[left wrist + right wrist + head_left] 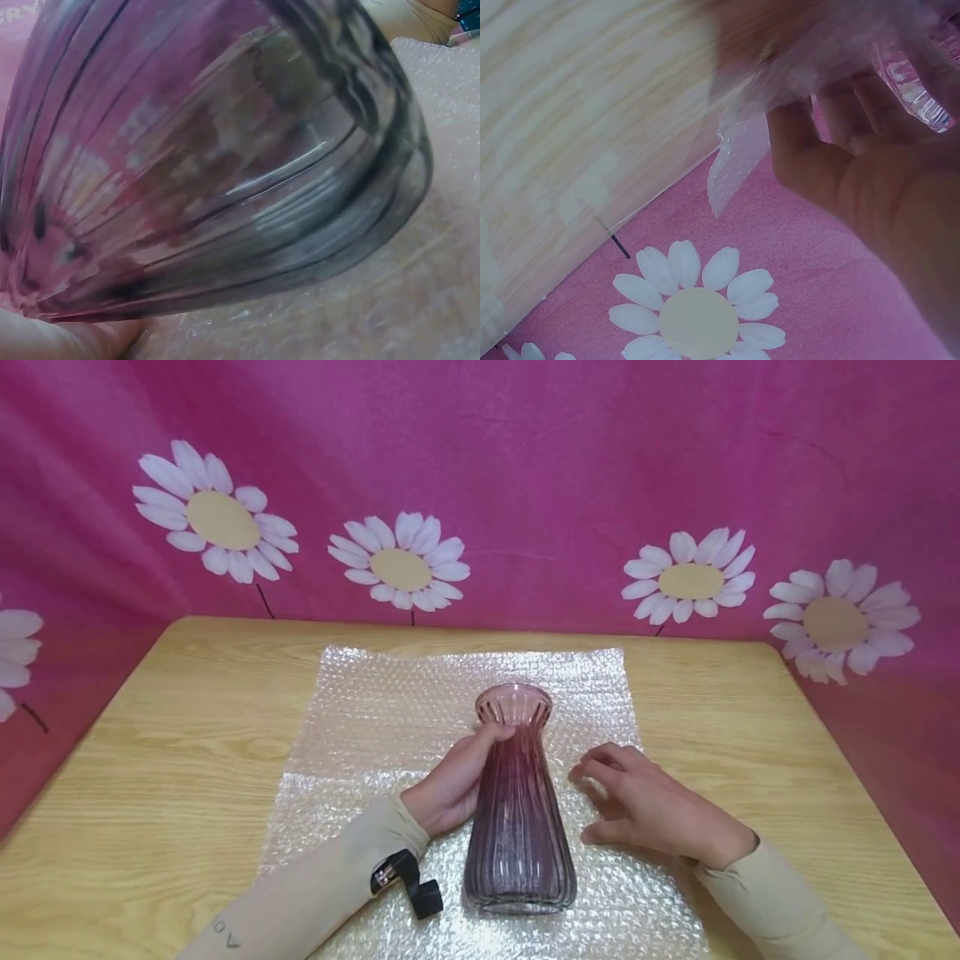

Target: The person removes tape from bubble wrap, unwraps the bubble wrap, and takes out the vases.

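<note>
A ribbed glass vase (519,827), purple at the neck and smoky grey at the base, lies over a sheet of bubble wrap (390,718) with its flared mouth toward the back. My left hand (447,783) grips it at the neck, the thumb over the top; the other fingers are hidden behind the glass. In the left wrist view the vase (225,165) fills most of the picture above the wrap. Just right of the vase, my right hand (648,797) hovers over the wrap, fingers loosely bent and apart from the glass, with nothing between them.
The wooden table (150,760) extends to both sides of the wrap. A pink cloth (525,460) with white daisies hangs behind and around it. On the left sleeve is a black strap (422,893) with its end hanging loose.
</note>
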Motion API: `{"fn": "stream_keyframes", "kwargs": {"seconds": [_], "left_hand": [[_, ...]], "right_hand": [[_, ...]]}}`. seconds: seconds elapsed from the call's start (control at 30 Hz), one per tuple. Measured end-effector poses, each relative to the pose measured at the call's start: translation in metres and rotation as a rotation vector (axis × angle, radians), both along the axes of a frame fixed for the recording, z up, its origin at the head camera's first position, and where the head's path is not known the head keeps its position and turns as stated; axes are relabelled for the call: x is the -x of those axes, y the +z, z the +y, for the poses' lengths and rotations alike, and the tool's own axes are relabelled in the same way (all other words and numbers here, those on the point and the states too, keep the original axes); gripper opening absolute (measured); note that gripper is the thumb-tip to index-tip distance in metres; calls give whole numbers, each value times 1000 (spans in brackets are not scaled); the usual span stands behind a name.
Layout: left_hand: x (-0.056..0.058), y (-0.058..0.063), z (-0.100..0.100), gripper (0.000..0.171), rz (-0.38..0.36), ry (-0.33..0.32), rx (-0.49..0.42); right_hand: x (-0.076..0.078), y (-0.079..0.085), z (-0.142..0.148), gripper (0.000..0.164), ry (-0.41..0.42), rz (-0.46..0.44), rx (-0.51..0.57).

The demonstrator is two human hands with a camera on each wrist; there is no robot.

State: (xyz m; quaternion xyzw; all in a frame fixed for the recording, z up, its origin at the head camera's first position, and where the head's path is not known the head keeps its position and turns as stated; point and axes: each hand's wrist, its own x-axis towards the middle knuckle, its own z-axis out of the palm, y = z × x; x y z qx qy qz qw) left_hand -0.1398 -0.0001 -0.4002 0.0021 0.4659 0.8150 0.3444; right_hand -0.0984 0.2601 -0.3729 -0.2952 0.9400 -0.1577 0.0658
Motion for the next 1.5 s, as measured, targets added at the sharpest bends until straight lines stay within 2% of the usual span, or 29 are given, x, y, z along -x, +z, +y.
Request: {"fn": "stream_keyframes", "kwargs": {"seconds": [0.73, 1.17, 1.5], "left_hand": [[-1, 2, 1, 24, -9, -1, 2], [-1, -1, 4, 35, 13, 3, 33], [-3, -3, 3, 37, 18, -8, 47]], "right_hand": [[1, -1, 0, 61, 6, 5, -3], [3, 0, 1, 60, 3, 2, -5], [1, -1, 0, 62, 0, -9, 0]]}}
